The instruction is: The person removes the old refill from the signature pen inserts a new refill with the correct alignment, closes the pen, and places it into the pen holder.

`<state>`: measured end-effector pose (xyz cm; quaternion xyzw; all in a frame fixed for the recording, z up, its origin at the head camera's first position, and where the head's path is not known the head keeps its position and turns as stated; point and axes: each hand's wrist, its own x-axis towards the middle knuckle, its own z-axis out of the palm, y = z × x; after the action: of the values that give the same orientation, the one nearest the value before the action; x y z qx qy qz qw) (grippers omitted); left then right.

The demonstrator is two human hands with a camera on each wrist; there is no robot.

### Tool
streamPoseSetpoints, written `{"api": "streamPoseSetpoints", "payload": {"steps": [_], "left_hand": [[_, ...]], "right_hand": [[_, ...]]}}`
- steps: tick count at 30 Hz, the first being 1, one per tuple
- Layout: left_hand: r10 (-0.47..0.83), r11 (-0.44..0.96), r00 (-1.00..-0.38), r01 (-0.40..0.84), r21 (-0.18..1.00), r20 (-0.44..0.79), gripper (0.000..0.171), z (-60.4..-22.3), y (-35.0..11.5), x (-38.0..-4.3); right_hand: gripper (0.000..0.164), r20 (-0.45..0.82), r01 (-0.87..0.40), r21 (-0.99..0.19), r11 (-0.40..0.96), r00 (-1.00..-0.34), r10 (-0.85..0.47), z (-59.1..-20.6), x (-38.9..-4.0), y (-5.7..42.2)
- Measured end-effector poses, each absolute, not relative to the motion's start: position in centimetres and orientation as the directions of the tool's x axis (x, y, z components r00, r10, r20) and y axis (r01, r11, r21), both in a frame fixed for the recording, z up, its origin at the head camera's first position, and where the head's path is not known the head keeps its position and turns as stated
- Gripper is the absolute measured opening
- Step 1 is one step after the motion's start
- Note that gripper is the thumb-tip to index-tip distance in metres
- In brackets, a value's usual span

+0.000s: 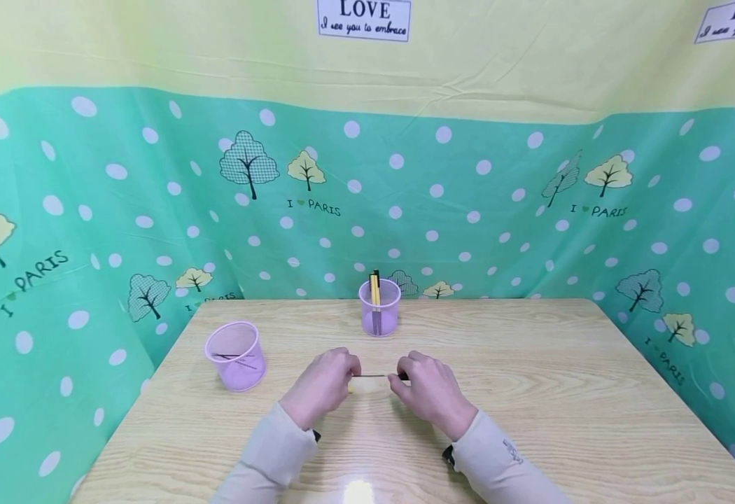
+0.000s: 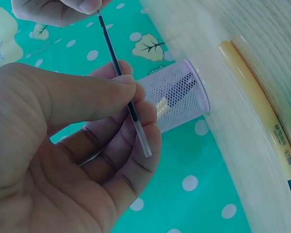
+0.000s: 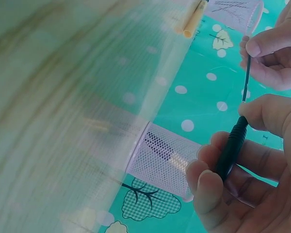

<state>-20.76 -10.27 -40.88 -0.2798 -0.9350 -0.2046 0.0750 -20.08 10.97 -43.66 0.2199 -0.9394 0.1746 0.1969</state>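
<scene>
My left hand (image 1: 323,381) pinches a thin pen refill (image 2: 106,36) between thumb and fingers. Dark ink fills most of the refill; its tail end is clear. The right hand (image 1: 433,388) holds the black ribbed grip section of a pen (image 3: 231,150), with thumb and fingers around it. In the right wrist view the refill's far end meets the narrow end of this black piece; how deep it sits inside cannot be told. Beside the left hand, a yellow pen barrel (image 2: 254,97) with a black end lies on the table.
At the back of the wooden table (image 1: 531,392) stands a purple mesh cup (image 1: 389,322) with yellow-and-black pens. Another purple mesh cup (image 1: 241,378), at the left, holds several thin dark sticks. A patterned green curtain (image 1: 317,245) hangs behind and at both sides.
</scene>
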Motion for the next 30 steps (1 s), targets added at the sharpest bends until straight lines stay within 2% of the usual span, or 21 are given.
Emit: {"api": "streamPoseSetpoints", "payload": {"steps": [8, 20, 30], "left_hand": [[0.465, 0.769, -0.834, 0.547, 0.331, 0.297, 0.023, -40.8, -11.0, -20.9], [0.418, 0.809, -0.875, 0.480, 0.340, 0.244, 0.023, -41.1, -11.5, -21.5], [0.383, 0.828, -0.887, 0.453, 0.329, 0.257, 0.022, -42.4, -12.1, -22.5]], "right_hand": [[0.015, 0.438, -0.466, -0.251, 0.848, -0.836, -0.330, -43.7, -20.1, 11.0], [0.017, 0.448, -0.477, -0.245, 0.844, -0.828, -0.338, -43.6, -20.1, 10.9], [0.019, 0.441, -0.484, -0.245, 0.840, -0.827, -0.348, -43.5, -20.1, 11.0]]}}
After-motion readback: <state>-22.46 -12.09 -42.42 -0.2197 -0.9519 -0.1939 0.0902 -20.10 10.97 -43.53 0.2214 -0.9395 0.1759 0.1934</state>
